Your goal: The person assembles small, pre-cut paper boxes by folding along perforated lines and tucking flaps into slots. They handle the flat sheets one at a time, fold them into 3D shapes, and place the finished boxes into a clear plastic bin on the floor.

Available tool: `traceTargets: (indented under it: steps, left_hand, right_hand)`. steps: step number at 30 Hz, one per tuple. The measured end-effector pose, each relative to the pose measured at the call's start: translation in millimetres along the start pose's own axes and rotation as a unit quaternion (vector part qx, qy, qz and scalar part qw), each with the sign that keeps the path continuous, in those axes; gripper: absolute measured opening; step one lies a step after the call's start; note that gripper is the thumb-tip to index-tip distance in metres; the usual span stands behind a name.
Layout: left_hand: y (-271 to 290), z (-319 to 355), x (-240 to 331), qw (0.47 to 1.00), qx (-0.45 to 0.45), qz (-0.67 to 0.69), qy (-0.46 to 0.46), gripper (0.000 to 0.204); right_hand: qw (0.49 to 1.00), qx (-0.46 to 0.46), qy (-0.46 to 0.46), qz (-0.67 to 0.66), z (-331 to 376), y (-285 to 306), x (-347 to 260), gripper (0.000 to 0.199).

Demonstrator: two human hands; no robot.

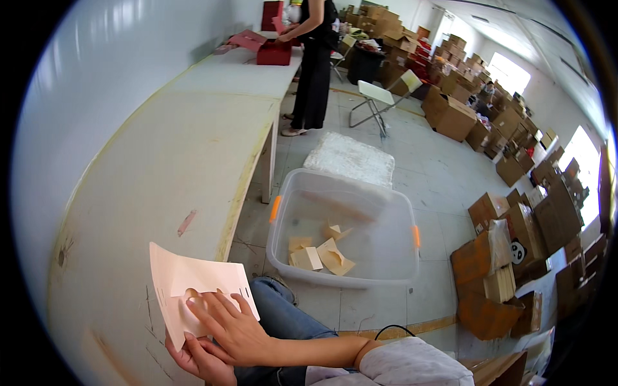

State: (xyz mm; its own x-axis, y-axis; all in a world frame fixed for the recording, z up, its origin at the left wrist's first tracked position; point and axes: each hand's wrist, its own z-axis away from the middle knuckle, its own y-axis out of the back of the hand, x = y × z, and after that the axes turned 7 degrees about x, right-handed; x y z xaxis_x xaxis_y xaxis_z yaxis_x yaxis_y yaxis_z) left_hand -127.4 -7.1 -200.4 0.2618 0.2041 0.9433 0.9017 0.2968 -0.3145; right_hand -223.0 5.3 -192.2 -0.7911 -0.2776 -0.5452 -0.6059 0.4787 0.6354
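A pale pink die-cut card sheet (187, 276) lies tilted over the near edge of the long white table (161, 167). My right hand (235, 328) presses flat on the sheet's lower part, fingers spread beside a curved cut-out. My left hand (199, 363) grips the sheet's bottom edge from underneath, mostly hidden by the right hand. Just right of my knee, on the floor, stands a clear plastic bin (393, 199) with orange handles, and several folded tan card pieces (318, 254) lie in it.
Another person (315, 64) stands at the table's far end by red boxes (273, 53). A white mat (351, 157) and a folding chair (380, 96) sit beyond the bin. Brown cardboard boxes (454, 116) line the right side, with a stack of flat cards (499, 283).
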Motion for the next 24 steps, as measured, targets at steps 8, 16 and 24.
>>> traceTargets:
  steps: [8,16,24]
  left_hand:
    - [-22,18,-10,0.995,-0.096,-0.013,-0.008,0.044]
    - [-29,5,-12,0.931,-0.357,0.002,0.075,0.093]
    - [-33,5,-42,0.865,-0.419,0.143,0.238,0.132]
  right_hand:
    - [0.946,0.082,-0.131,-0.285,13,13,31,0.069]
    - [0.848,0.008,-0.265,-0.458,26,54,41,0.044]
    - [0.894,0.064,-0.132,-0.423,29,70,30,0.048]
